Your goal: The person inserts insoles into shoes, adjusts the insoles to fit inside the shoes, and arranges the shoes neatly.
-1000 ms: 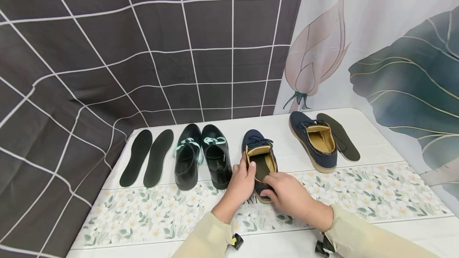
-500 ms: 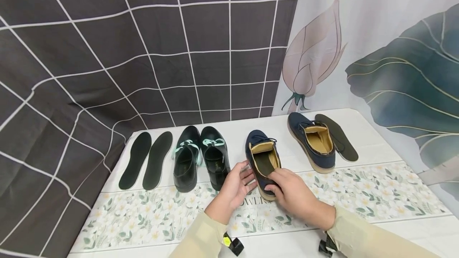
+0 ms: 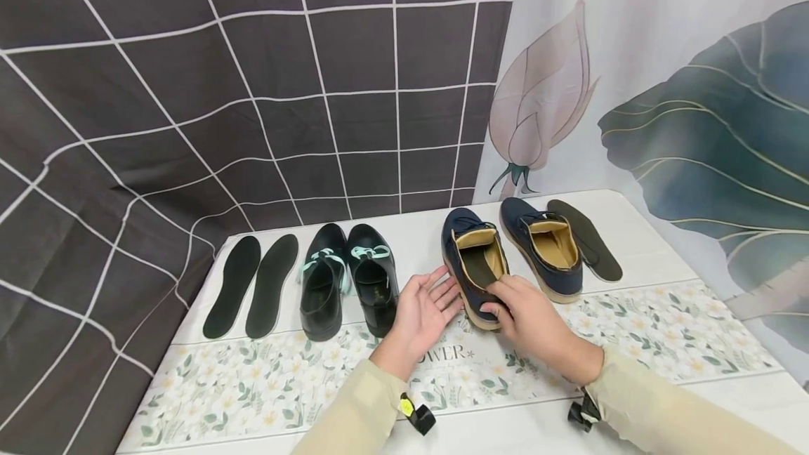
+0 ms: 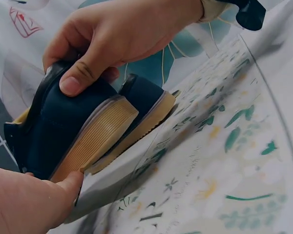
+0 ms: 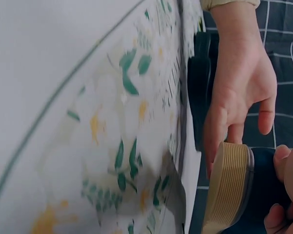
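A navy lace-up shoe (image 3: 460,222) with a tan lining has a dark insole (image 3: 478,265) inside it. Its heel is pinched by my right hand (image 3: 534,318), thumb on the outside of the back, fingers over the collar. Along the shoe's left side lies my left hand (image 3: 420,314), palm up, fingers straight and at the sole. In the left wrist view, the ribbed tan sole (image 4: 95,139) shows at the heel, tilted. The matching navy shoe (image 3: 559,279) stands just to the right, showing only its tan lining.
Beside that shoe lies a dark insole (image 3: 588,237). Left of my hands stands a pair of black shoes (image 3: 321,321) with mint laces. Two more dark insoles (image 3: 232,286) lie farther left. A grid-patterned cloth (image 3: 366,118) hangs behind the white, flower-banded tabletop (image 3: 265,392).
The held navy shoe has moved right and away, close to its mate. My left hand has let go of its collar and turned palm up; my right hand keeps its pinch on the heel.
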A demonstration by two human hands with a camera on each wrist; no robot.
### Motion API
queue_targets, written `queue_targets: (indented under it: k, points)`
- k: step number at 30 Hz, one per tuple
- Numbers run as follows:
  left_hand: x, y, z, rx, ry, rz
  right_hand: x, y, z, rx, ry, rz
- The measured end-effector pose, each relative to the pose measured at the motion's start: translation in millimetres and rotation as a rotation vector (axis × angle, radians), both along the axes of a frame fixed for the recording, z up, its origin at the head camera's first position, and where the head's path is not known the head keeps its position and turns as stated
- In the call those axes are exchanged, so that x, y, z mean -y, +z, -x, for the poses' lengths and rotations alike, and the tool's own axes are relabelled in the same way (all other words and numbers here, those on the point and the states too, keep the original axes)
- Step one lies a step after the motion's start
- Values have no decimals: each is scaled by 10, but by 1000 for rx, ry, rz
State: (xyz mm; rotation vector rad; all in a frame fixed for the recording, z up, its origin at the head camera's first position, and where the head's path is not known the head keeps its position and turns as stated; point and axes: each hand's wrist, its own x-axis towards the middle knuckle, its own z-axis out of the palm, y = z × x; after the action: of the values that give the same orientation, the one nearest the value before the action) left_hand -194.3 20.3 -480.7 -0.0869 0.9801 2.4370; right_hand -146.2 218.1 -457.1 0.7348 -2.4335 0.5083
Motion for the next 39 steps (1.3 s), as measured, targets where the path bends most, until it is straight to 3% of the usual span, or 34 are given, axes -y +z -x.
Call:
queue_targets:
  k: [8,15,19,28,39]
  points:
    - [-231,22,89,-30,4,53,-142,-5,126,2,-39,-2]
    - [-301,4,65,-69,-76,135,-227,-103,228,30,-85,-6]
    - [-296,-22,38,-81,-124,163,-267,-152,267,57,-105,-3]
    - [-237,-24,-44,-83,-155,194,-342,-244,337,161,-163,-24]
    - [-73,-8,-177,-94,-178,228,-321,-149,305,285,-198,-67]
